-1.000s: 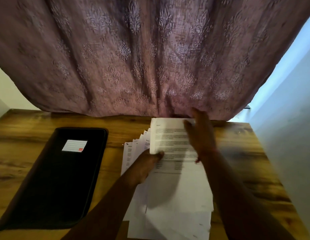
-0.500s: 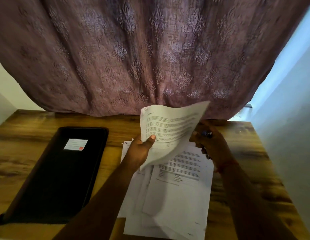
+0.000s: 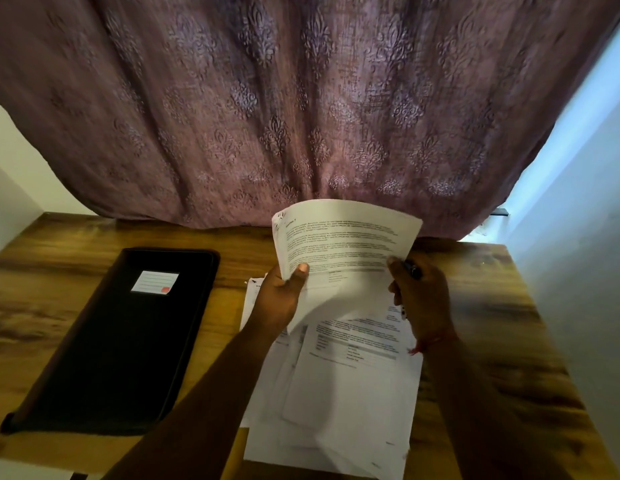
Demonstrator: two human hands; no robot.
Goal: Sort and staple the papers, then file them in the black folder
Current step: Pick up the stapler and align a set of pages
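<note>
My left hand (image 3: pixel 281 299) grips the lower left edge of a printed sheet (image 3: pixel 343 244), which is lifted and curled above the table. My right hand (image 3: pixel 421 299) is closed around a small dark object (image 3: pixel 413 270), likely a stapler, and its thumb touches the sheet's right edge. Under both hands a loose pile of white printed papers (image 3: pixel 350 393) lies fanned on the wooden table (image 3: pixel 492 306). The black folder (image 3: pixel 121 344) lies shut on the left, with a white label (image 3: pixel 155 282) on its cover.
A purple patterned curtain (image 3: pixel 301 116) hangs down to the table's far edge. A pale wall (image 3: pixel 585 271) runs close along the table's right side. Bare wood shows between the folder and the papers.
The top sheet has come off the pile and now stands raised in my left hand. My right hand drew back from the far edge to the sheet's right side, holding the dark object.
</note>
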